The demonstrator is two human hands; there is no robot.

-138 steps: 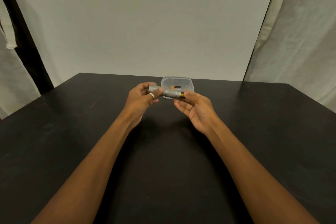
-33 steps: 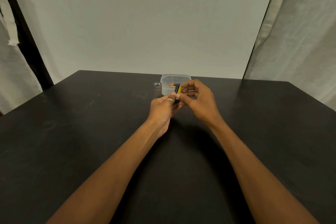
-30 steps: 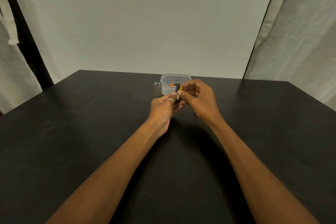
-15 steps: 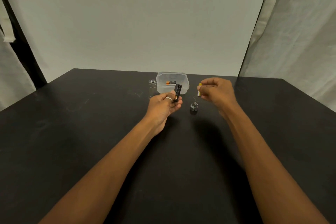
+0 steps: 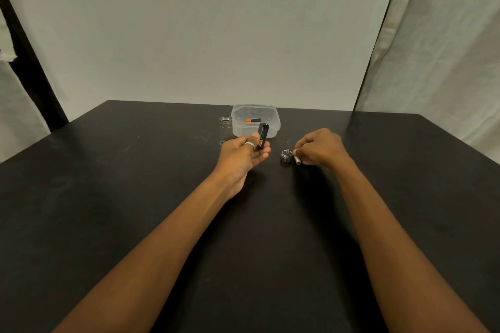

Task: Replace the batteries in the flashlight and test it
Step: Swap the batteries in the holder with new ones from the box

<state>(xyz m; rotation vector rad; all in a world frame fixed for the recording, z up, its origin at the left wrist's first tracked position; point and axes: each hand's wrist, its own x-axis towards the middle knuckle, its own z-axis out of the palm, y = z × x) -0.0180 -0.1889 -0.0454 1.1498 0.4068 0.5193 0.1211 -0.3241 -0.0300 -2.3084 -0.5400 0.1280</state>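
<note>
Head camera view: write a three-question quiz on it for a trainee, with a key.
1. True or false: the flashlight tube lies on its side.
2. The left hand holds: A) a black battery holder; B) a spoon; C) nothing.
3. Fill in: the right hand pinches a small ____ beside the spring cap.
Key: 1 false, it stands upright; 2 A; 3 battery.

Left hand (image 5: 243,155): holder (image 5: 262,136); right hand (image 5: 318,147): battery (image 5: 297,160)
</note>
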